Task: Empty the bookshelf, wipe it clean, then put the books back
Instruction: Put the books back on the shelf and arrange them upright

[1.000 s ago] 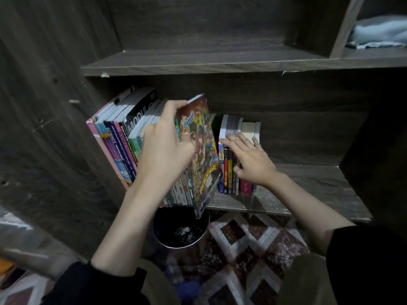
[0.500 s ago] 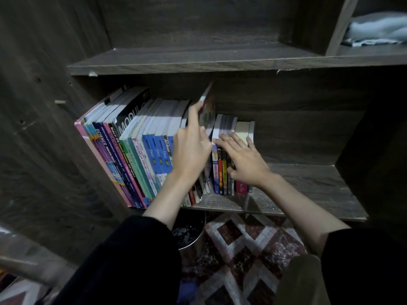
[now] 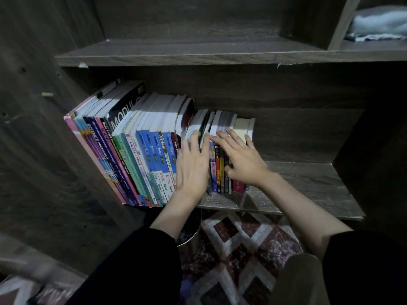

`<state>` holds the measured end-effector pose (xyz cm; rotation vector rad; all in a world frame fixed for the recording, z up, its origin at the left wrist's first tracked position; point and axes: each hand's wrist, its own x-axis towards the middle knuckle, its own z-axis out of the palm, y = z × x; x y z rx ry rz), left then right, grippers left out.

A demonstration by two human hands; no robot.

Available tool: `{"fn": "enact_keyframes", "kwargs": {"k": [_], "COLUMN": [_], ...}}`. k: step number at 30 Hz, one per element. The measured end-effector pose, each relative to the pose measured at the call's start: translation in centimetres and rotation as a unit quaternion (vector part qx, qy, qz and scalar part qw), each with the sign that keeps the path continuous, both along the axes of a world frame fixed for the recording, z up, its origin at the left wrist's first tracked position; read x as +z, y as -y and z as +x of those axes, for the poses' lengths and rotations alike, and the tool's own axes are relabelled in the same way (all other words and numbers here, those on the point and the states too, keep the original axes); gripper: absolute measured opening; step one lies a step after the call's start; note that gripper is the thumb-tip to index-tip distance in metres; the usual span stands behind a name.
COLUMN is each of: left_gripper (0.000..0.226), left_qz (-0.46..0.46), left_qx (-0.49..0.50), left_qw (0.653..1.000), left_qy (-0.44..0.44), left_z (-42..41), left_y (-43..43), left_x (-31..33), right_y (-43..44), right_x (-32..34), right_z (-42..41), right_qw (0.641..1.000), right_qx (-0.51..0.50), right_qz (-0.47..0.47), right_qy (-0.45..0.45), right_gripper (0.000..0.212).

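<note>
A row of upright books stands on the dark wooden shelf. Tall textbooks with pink, purple, green and blue spines lean at the left. Smaller paperbacks stand to their right. My left hand lies flat with straight fingers against the spines where the tall and small books meet. My right hand rests with spread fingers on the tops and spines of the small paperbacks. Neither hand grips a book.
The shelf's right half is bare wood. An upper shelf board runs above. A pale folded cloth lies in the top right compartment. Below, a round dark bin stands on a patterned rug.
The colourful comic book that my left hand held tilted out has gone into the row. My left hand has let go and now presses flat on the spines. My right hand barely moved.
</note>
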<state>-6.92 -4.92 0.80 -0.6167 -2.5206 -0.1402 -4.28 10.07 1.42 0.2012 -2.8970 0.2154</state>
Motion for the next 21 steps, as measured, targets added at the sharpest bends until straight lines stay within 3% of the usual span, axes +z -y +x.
{"fn": "enact_keyframes", "kwargs": {"k": [4, 11, 18, 21], "left_gripper": [0.097, 0.118, 0.109, 0.103], "left_qz": [-0.119, -0.038, -0.066, -0.055], "left_qx": [0.027, 0.047, 0.05, 0.029], "left_qw": [0.993, 0.994, 0.994, 0.995], "left_qy": [0.002, -0.091, -0.078, -0.075], "left_z": [-1.2, -2.4, -2.4, -1.9], "left_y": [0.3, 0.2, 0.3, 0.5], "left_x": [-0.3, -1.5, -2.5, -3.0], "right_y": [0.1, 0.4, 1.3, 1.3], "right_x": [-0.1, -0.1, 0.2, 0.3], "right_z": [-0.1, -0.3, -1.2, -1.5], "right_qw": [1.0, 1.0, 1.0, 0.998], "right_qx": [-0.001, -0.004, 0.008, 0.026], "right_qz": [0.003, 0.007, 0.003, -0.061], "right_qy": [0.002, -0.002, 0.018, 0.019], "right_gripper": [0.089, 0.089, 0.088, 0.087]}}
